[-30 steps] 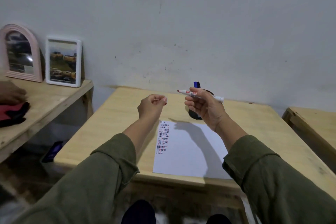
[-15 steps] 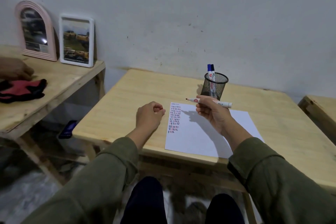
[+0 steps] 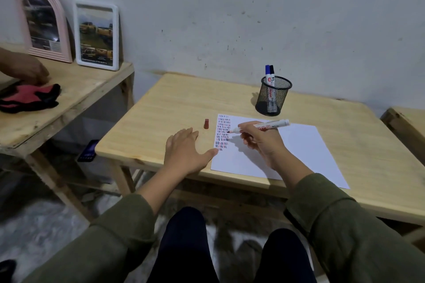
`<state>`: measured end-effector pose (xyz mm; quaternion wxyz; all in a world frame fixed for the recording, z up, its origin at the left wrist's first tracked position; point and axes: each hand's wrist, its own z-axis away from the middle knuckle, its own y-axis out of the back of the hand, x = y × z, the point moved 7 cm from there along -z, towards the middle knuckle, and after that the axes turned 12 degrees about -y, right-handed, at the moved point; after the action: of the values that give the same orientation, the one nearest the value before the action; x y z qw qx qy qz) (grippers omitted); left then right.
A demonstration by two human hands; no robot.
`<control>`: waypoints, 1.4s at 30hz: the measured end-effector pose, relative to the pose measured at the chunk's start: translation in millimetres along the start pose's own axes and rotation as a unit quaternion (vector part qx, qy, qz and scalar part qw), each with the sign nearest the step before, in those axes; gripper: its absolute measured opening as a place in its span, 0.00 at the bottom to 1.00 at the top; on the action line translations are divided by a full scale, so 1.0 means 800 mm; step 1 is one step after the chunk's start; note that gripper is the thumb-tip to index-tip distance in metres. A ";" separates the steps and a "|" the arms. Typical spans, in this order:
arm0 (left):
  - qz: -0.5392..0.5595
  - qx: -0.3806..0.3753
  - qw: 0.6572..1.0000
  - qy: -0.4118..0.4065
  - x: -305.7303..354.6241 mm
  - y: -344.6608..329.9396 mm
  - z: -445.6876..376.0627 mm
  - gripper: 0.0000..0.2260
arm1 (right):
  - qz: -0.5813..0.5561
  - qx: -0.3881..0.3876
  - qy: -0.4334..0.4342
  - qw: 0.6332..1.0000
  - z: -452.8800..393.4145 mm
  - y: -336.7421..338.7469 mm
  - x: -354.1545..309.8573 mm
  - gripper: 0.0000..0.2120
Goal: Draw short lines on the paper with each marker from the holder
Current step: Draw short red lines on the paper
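A white paper (image 3: 296,147) lies on the wooden table (image 3: 184,103), with a block of short red and dark lines at its left edge. My right hand (image 3: 262,142) grips an uncapped red marker (image 3: 264,126), its tip touching the paper beside the lines. The marker's red cap (image 3: 206,124) stands on the table left of the paper. My left hand (image 3: 186,151) rests flat and open on the table, its thumb at the paper's left edge. A black mesh holder (image 3: 273,96) behind the paper holds a blue and a black marker (image 3: 269,73).
A second wooden table (image 3: 69,99) at the left carries two framed pictures (image 3: 96,34), a red and black cloth (image 3: 30,97) and another person's hand (image 3: 25,69). A phone (image 3: 88,150) lies below it. Another table's corner (image 3: 404,122) shows at the right.
My left hand opened and set the red cap on the table, then lay flat. My right hand lowered the marker's tip onto the paper. The view tilted down.
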<state>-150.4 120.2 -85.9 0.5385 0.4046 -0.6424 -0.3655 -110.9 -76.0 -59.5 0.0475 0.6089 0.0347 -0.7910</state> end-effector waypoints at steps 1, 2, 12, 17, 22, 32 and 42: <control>-0.005 -0.001 1.000 -0.004 0.001 0.000 0.001 0.38 | 0.017 0.003 0.005 1.000 0.002 -0.001 0.002 0.03; -0.009 0.001 1.000 -0.008 0.002 0.001 0.001 0.39 | 0.034 0.008 0.007 0.999 0.003 -0.003 0.004 0.04; -0.025 0.005 1.000 -0.017 0.003 0.000 0.005 0.39 | 0.101 0.027 -0.001 0.995 0.007 -0.014 0.028 0.08; -0.026 0.006 0.999 -0.019 0.004 0.001 0.005 0.39 | 0.108 0.032 0.003 0.994 0.007 -0.014 0.030 0.08; -0.029 0.003 0.999 -0.016 0.003 -0.001 0.005 0.39 | 0.114 0.030 0.003 0.993 0.007 -0.014 0.031 0.08; -0.029 0.003 0.999 -0.013 0.004 0.000 0.006 0.39 | 0.133 0.031 0.008 0.991 0.009 -0.013 0.028 0.08; -0.003 -0.009 1.000 0.012 0.001 0.001 0.002 0.37 | 0.030 0.022 -0.010 0.999 0.011 -0.009 0.027 0.05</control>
<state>-152.0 119.9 -84.6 0.5485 0.4059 -0.6314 -0.3684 -125.6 -70.2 -78.0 0.0585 0.6029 -0.0012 -0.7957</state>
